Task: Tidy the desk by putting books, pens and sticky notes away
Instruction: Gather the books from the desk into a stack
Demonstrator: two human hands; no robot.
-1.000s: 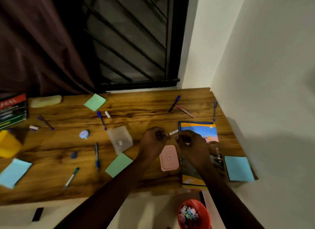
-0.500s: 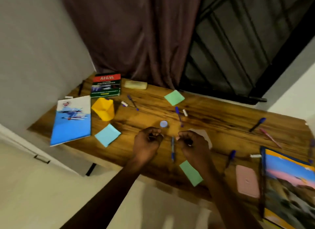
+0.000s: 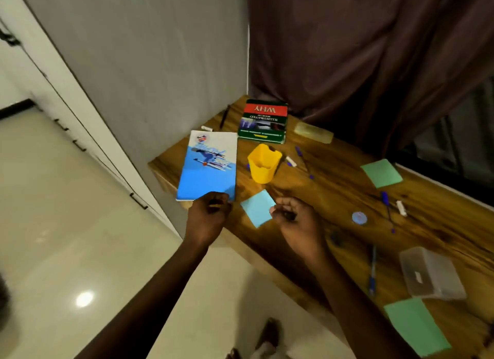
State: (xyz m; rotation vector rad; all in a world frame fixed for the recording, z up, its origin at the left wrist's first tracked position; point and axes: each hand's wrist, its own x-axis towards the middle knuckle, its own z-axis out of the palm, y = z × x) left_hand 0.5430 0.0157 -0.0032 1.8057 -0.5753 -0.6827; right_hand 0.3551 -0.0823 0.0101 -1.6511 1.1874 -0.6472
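At the desk's (image 3: 334,192) near edge — both hands (image 3: 208,217) curled beside blue book (image 3: 208,171).

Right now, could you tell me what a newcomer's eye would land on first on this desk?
Probably the yellow cup standing near the desk's far left corner, between a blue book and scattered pens. Next, both hands curled closed at the front edge, either side of a blue sticky note. Behind the cup lies a red and green book.
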